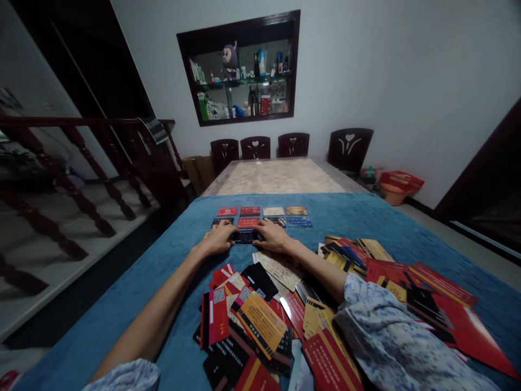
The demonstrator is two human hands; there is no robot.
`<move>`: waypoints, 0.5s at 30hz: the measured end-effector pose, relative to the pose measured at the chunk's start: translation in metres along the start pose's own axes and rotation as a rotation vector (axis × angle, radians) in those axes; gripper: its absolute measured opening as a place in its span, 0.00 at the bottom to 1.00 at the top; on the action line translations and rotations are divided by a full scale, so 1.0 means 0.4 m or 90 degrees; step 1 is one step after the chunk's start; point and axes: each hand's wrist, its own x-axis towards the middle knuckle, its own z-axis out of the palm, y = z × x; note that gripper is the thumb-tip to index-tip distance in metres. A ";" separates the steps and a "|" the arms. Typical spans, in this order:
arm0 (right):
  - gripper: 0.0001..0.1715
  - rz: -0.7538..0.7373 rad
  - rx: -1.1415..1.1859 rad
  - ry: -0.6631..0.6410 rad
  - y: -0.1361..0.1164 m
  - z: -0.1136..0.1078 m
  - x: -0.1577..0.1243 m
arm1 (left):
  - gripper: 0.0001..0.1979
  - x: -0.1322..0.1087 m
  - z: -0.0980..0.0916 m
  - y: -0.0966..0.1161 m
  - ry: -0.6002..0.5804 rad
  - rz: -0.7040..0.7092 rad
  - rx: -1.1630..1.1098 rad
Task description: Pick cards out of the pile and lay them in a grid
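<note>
A dark card [245, 237] lies at the near side of the laid-out cards, between my two hands. My left hand [222, 238] has its curled fingers at the card's left end. At the right end, the fingers of my right hand [273, 237] close on the card's edge. Just beyond are rows of cards set side by side, among them a red card [248, 222], a blue card [299, 222] and a whitish card [273, 211]. Under my left hand, a yellowish card [207, 235] shows only partly.
A loose heap of cards [260, 320] lies close to me, and another pile [378, 266] spreads to the right. Blue cloth [171, 260] covers the near part of the table [268, 176]. Dark chairs [254, 147] stand at its far end.
</note>
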 end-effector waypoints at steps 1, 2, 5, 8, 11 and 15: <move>0.22 0.003 0.001 0.000 0.000 0.001 0.000 | 0.23 0.000 0.001 -0.001 0.001 0.001 -0.003; 0.22 0.006 0.002 -0.002 0.000 0.000 0.001 | 0.23 0.001 0.003 -0.002 0.002 0.004 -0.005; 0.22 0.017 0.004 -0.012 -0.003 -0.004 -0.001 | 0.24 0.003 0.005 -0.004 0.001 0.011 0.000; 0.22 0.030 0.004 -0.020 -0.007 -0.009 -0.004 | 0.23 0.005 0.005 -0.002 -0.006 0.020 0.011; 0.22 0.037 0.006 -0.022 -0.011 -0.012 -0.006 | 0.23 0.005 0.005 0.002 -0.020 0.024 0.032; 0.21 0.043 0.007 -0.022 -0.015 -0.011 -0.008 | 0.23 0.004 0.008 0.004 -0.011 0.025 0.036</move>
